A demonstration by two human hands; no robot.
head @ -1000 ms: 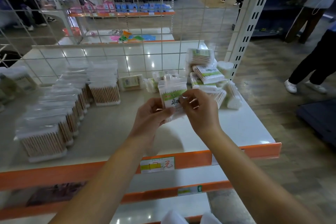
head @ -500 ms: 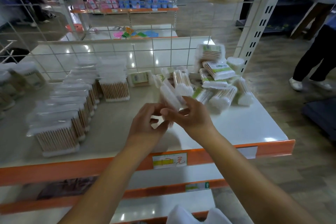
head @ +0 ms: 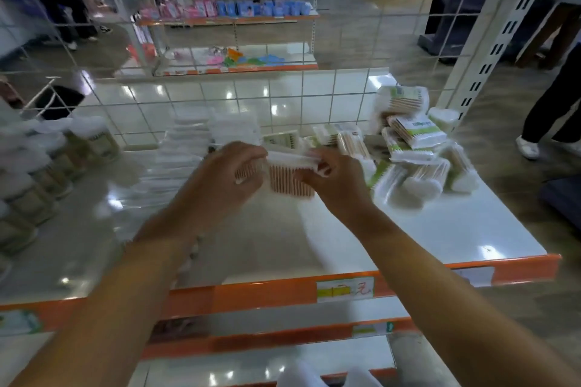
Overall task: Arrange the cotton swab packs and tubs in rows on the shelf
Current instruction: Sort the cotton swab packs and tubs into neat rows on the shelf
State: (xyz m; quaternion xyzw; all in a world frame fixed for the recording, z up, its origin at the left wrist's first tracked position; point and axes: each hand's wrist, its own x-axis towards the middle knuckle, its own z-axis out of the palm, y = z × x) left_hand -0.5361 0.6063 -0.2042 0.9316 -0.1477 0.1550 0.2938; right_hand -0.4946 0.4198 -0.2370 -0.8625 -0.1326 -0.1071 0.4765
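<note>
The left hand [head: 234,166] and the right hand [head: 334,177] together held one cotton swab pack [head: 290,177] above the middle of the shelf [head: 440,229], each hand's fingers curled round an end of it. The pack was a flat clear plastic packet, its wooden sticks showing as a tan, finely ribbed band, with a white strip of cotton tips along its upper edge; motion blur softened its outline.

To the right lay a loose heap of packs [head: 415,151], crinkled clear film with green and white labels, tilted and overlapping one another. Behind and left of the hands stood rows of packs [head: 188,148], upright and close together, too blurred to count. At the far left stood tubs [head: 94,143], round and clear, with pale tops and tan sticks inside.

The shelf was a smooth glossy white board that mirrored ceiling lights, edged in front by an orange strip [head: 267,295] bearing a paper price label [head: 345,290]. A white wire grid [head: 301,97] backed it.
</note>
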